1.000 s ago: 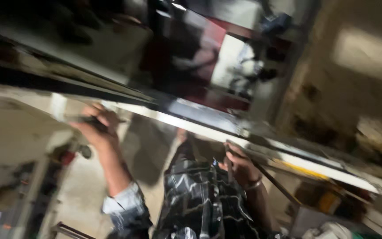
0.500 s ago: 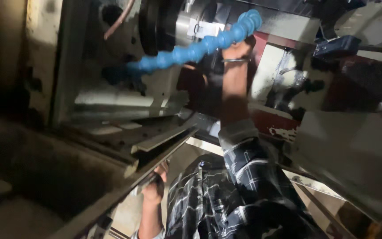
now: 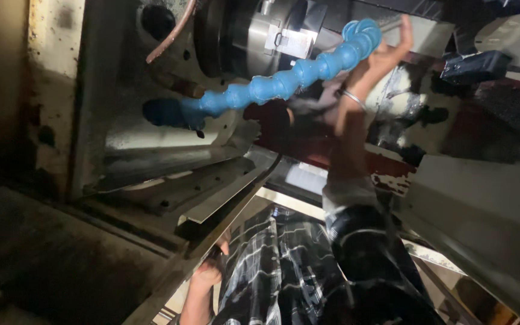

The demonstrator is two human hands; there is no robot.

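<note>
Blue segmented coolant hose, curved

you have no packages, signs or screens before you here; nothing that reads clearly as a label shows either.

Coolant hose: blue segmented plastic, smooth, faintly glossy. Chuck just above the hose: bright machined metal, polished; machine housing left of the hose: painted metal, chipped, stained, matt. Shirt sleeve below the hose: checked woven cloth, matt.
</note>
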